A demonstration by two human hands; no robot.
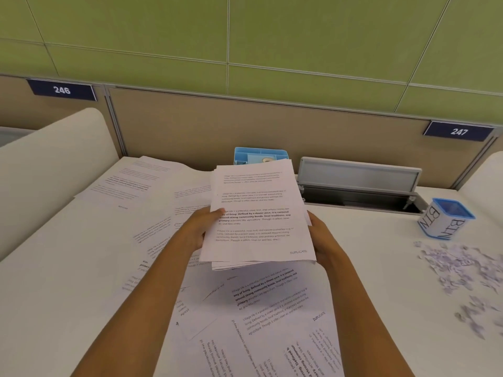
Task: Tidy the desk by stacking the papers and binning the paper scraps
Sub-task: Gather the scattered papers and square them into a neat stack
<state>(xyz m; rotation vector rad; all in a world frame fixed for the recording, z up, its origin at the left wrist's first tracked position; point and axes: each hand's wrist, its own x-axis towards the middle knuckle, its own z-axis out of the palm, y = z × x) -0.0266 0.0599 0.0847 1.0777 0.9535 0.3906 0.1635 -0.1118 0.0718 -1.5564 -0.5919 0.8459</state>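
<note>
White counter (367,268) below a tan partition, littered with print. Fingers (313,223) of right hand (324,240) curled round the right edge of a lifted stack of papers (258,213); left hand (194,232) gripping the left edge, thumb on top. Long axis pointing away from the body, slightly tilted. Directly beneath, loose sheets (272,303) fanned askew, reachable by either hand. Off right, nearer the right hand: torn paper scraps (462,268) just before a blue-rimmed bin (446,220).

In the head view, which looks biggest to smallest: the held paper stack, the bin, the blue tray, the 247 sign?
Largest: paper stack
Then: bin
Unranked: 247 sign and blue tray look alike; the stack hides part of the tray.
</note>
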